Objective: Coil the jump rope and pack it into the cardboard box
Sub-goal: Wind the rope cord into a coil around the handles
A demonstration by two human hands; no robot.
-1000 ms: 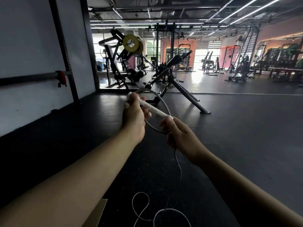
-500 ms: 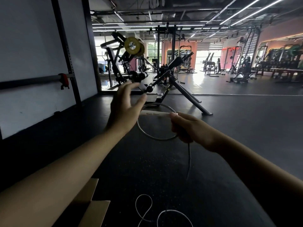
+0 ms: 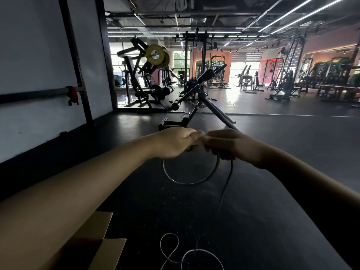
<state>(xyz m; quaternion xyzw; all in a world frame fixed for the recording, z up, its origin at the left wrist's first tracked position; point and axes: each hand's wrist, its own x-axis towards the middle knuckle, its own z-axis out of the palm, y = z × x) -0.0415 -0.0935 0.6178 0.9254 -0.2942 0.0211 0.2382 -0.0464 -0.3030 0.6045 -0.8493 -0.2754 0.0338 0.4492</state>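
My left hand (image 3: 175,142) and my right hand (image 3: 231,144) meet knuckle to knuckle in front of me, both closed around the jump rope (image 3: 191,182). One round loop of the pale cord hangs below the two fists. A loose strand drops from my right hand to the floor, where more cord lies in curls at the bottom middle. The white handle is hidden inside the fists. The open flaps of the cardboard box (image 3: 97,236) show at the lower left, under my left forearm.
Dark rubber gym floor (image 3: 272,172) spreads ahead. A black angled bench machine (image 3: 196,102) stands just beyond my hands. A white wall with a black rack upright (image 3: 78,61) runs along the left. More weight machines fill the far room.
My left hand, open half a second ago, has closed on the rope beside my right hand. Both hands have dropped lower, the loop now hangs beneath them, and the white handle is no longer visible.
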